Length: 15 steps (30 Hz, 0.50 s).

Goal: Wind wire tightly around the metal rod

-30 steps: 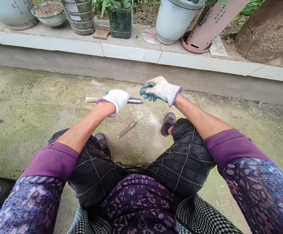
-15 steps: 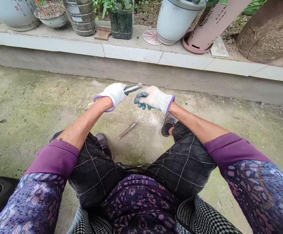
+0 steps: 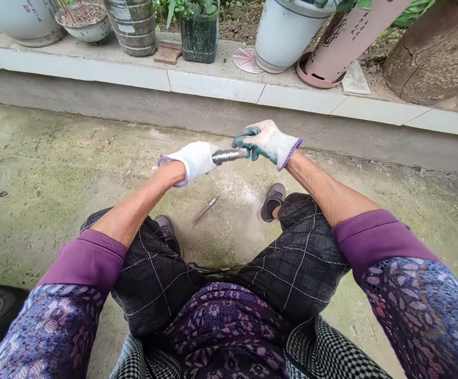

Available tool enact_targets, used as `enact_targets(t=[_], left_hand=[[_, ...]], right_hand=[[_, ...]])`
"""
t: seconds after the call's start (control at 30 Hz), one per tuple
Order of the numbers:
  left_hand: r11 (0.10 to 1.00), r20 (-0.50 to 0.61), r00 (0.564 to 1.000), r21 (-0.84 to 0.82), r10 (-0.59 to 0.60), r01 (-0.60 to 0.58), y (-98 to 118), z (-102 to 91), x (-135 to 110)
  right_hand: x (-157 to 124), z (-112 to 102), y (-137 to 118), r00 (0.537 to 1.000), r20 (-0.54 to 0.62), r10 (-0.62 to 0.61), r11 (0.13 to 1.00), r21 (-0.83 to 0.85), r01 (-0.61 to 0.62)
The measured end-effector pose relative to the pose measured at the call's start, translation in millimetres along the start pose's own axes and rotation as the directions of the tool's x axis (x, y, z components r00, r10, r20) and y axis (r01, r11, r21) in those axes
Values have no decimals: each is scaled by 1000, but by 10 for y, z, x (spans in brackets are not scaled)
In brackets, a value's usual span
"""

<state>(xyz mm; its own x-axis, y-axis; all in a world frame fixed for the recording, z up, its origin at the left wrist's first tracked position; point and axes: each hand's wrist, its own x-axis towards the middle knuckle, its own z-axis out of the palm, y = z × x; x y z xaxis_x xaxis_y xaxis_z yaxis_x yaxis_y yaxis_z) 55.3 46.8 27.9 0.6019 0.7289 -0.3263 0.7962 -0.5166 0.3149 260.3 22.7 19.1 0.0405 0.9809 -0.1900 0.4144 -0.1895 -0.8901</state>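
Observation:
My left hand [image 3: 198, 159], in a white glove with a purple cuff, is closed round a short stick wrapped in shiny silver wire or tape [image 3: 229, 156]. The wrapped end points right, and the rest of it is hidden in the glove. My right hand [image 3: 266, 142], in a glove with dark blue-green fingertips, is at that end. Its fingers are curled together and overlap the tip; anything thin between them is too small to make out. On the concrete below lies another thin stick with a pale silvery end [image 3: 205, 210].
A low tiled ledge [image 3: 217, 87] runs across the front, bearing a white pot [image 3: 284, 37], a pink pot [image 3: 343, 42], a dark square planter [image 3: 199, 37] and a wooden block [image 3: 168, 52]. White powder [image 3: 245, 192] marks the ground. A black tyre [image 3: 3, 316] is at left.
My right hand has moved up and right, from beside the wrapped stick to its tip. My left hand has shifted slightly right, and the stick now lies more level.

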Motion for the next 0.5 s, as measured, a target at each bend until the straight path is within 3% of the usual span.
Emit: enact_targets(t=[0.1, 0.2, 0.33, 0.5], left_hand=[[980, -19, 1000, -201, -18, 14, 35, -110, -66], [968, -44, 997, -244, -65, 53, 3, -150, -39], [994, -111, 988, -1, -105, 105, -125, -87, 113], [912, -81, 988, 382, -131, 152, -218, 52, 174]], right_hand=[[-38, 90, 3, 1000, 21, 18, 1000, 19, -19], [-143, 227, -67, 996, 88, 11, 1000, 11, -12], [-291, 350, -164, 986, 169, -10, 1000, 4, 9], [-364, 303, -253, 984, 179, -14, 999, -27, 19]])
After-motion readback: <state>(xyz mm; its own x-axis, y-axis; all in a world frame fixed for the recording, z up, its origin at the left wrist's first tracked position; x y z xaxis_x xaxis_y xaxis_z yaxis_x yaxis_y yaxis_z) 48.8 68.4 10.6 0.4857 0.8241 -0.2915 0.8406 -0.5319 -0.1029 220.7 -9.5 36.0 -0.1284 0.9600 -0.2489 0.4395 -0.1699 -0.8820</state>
